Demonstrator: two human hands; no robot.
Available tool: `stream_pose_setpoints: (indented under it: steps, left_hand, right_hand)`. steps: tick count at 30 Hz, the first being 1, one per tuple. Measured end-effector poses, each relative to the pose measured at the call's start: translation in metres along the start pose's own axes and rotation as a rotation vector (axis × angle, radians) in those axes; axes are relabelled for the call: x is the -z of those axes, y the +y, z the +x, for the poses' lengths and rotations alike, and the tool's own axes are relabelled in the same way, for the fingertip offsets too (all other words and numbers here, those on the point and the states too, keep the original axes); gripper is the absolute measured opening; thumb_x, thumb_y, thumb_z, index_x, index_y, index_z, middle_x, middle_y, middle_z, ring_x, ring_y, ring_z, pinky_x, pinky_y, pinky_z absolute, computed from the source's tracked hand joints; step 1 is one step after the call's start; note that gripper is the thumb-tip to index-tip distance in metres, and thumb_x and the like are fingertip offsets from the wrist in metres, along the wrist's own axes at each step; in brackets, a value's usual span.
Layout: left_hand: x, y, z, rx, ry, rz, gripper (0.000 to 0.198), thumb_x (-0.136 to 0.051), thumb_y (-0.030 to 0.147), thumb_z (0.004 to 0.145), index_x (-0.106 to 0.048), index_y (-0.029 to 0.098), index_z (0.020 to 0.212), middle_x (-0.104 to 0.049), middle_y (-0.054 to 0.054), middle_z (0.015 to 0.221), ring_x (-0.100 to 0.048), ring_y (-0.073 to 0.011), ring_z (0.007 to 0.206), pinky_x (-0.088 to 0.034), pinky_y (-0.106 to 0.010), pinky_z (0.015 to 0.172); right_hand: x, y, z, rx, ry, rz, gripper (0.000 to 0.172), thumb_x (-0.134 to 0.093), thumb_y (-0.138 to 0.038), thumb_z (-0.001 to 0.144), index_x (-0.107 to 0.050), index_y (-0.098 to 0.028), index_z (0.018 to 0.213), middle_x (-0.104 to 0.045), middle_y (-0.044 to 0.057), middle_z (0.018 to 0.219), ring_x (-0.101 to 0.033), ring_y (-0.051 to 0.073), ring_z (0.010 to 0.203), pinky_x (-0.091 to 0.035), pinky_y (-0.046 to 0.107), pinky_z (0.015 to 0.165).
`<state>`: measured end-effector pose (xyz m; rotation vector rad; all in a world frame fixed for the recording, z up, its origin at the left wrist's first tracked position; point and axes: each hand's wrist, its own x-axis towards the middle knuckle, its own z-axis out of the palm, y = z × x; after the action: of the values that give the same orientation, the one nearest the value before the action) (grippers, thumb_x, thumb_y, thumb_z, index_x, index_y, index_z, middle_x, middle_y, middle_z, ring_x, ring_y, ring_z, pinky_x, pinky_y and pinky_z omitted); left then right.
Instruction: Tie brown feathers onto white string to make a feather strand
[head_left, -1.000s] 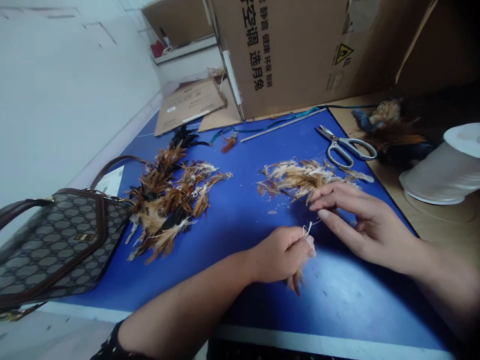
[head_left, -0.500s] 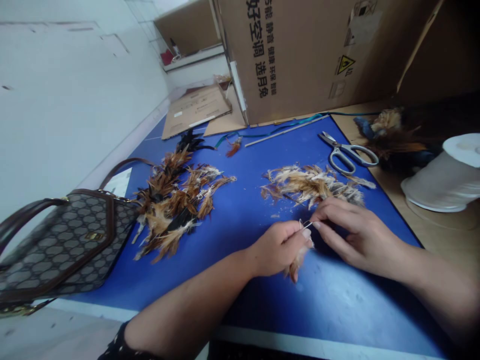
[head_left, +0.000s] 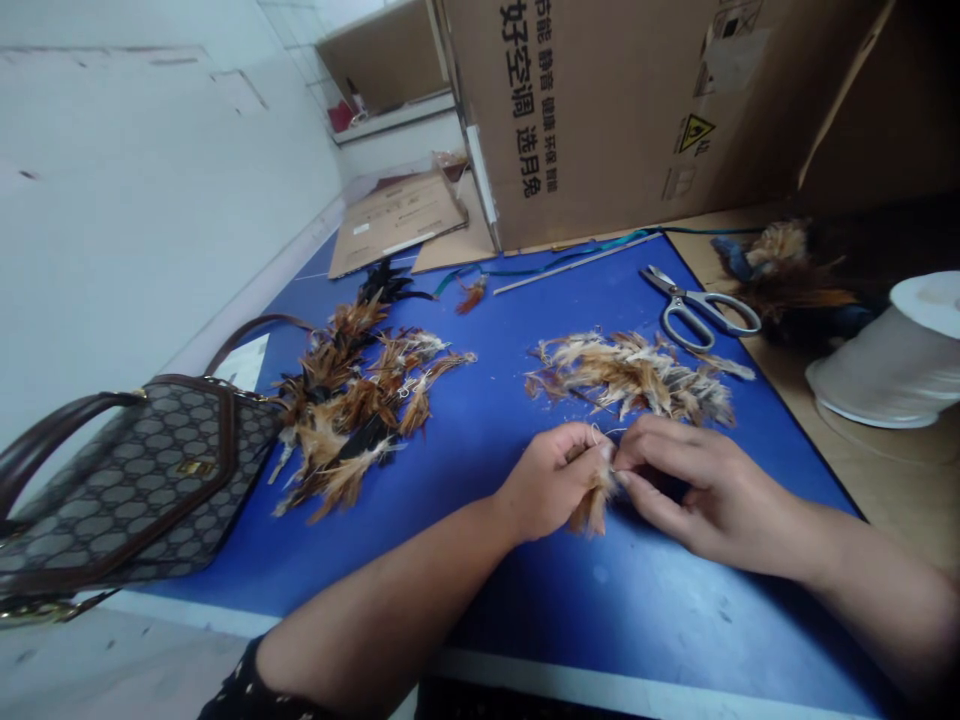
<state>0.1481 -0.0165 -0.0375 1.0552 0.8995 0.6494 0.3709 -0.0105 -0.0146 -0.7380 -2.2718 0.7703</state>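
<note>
My left hand (head_left: 551, 480) pinches a small bunch of tan feathers (head_left: 592, 505), whose tips hang below the fingers. A thin white string (head_left: 600, 432) loops up from between the hands. My right hand (head_left: 686, 485) is closed at the bunch's right edge, thumb and fingertips together on the string, partly hidden. Just beyond the hands lies a pile of tan, white and grey feathers (head_left: 637, 370). Farther left is a larger heap of brown, tan and black feathers (head_left: 349, 400).
Scissors (head_left: 697, 310) lie at the mat's right edge, beside a large white spool (head_left: 889, 355) and dark feathers (head_left: 795, 275). A patterned handbag (head_left: 142, 480) stands at left. Cardboard (head_left: 600, 120) rises behind the blue mat (head_left: 480, 450).
My right hand has moved closer to my left, and its fingertips now meet the feather bunch. The string between the hands is less stretched out. The feather bunch has risen slightly.
</note>
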Motion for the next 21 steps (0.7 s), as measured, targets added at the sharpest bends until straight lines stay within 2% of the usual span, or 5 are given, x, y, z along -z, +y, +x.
stream_pose_setpoints:
  steps: [5, 10, 16, 19, 21]
  left_hand:
    - [-0.003, 0.003, -0.003, -0.025, 0.018, 0.027, 0.042, -0.072, 0.059, 0.097, -0.056, 0.02, 0.102, -0.063, 0.006, 0.055, -0.054, -0.0113, 0.038, -0.044, -0.02, 0.04]
    - [-0.007, 0.001, -0.005, -0.093, 0.068, 0.04, 0.04, -0.073, 0.056, 0.097, -0.061, 0.018, 0.1, -0.061, 0.005, 0.059, -0.055, -0.0094, 0.041, -0.044, -0.02, 0.043]
    - [-0.01, 0.0, -0.004, -0.143, 0.105, -0.003, 0.049, -0.074, 0.064, 0.095, -0.064, 0.017, 0.099, -0.068, -0.001, 0.068, -0.063, -0.0121, 0.051, -0.052, -0.023, 0.049]
    - [-0.009, -0.003, -0.004, -0.189, 0.146, 0.062, 0.043, -0.07, 0.059, 0.1, -0.068, 0.017, 0.102, -0.071, -0.002, 0.069, -0.063, -0.0118, 0.049, -0.052, -0.023, 0.048]
    - [-0.007, -0.007, -0.004, -0.281, 0.206, 0.183, 0.036, -0.066, 0.051, 0.104, -0.073, 0.016, 0.106, -0.074, -0.003, 0.074, -0.065, -0.0117, 0.051, -0.054, -0.023, 0.05]
  right_hand:
    - [-0.001, 0.003, 0.001, -0.111, 0.147, 0.033, 0.009, -0.065, -0.025, 0.105, -0.07, -0.024, 0.113, -0.074, 0.01, 0.112, -0.072, 0.025, 0.101, -0.059, 0.04, 0.089]
    - [-0.005, 0.004, 0.002, -0.305, 0.087, 0.27, 0.017, -0.061, -0.037, 0.11, -0.068, -0.022, 0.107, -0.073, 0.005, 0.087, -0.068, 0.019, 0.077, -0.057, 0.031, 0.07]
    - [-0.008, 0.002, 0.005, -0.333, 0.105, 0.423, 0.02, -0.066, -0.041, 0.109, -0.067, -0.021, 0.103, -0.072, 0.004, 0.086, -0.068, 0.017, 0.076, -0.057, 0.028, 0.069]
    - [-0.009, 0.005, 0.004, -0.345, 0.121, 0.385, 0.021, -0.066, -0.042, 0.108, -0.066, -0.022, 0.104, -0.072, 0.004, 0.088, -0.067, 0.018, 0.077, -0.056, 0.029, 0.069]
    - [-0.008, 0.006, 0.003, -0.35, 0.135, 0.366, 0.021, -0.067, -0.043, 0.108, -0.066, -0.022, 0.104, -0.072, 0.004, 0.089, -0.067, 0.018, 0.078, -0.056, 0.03, 0.069]
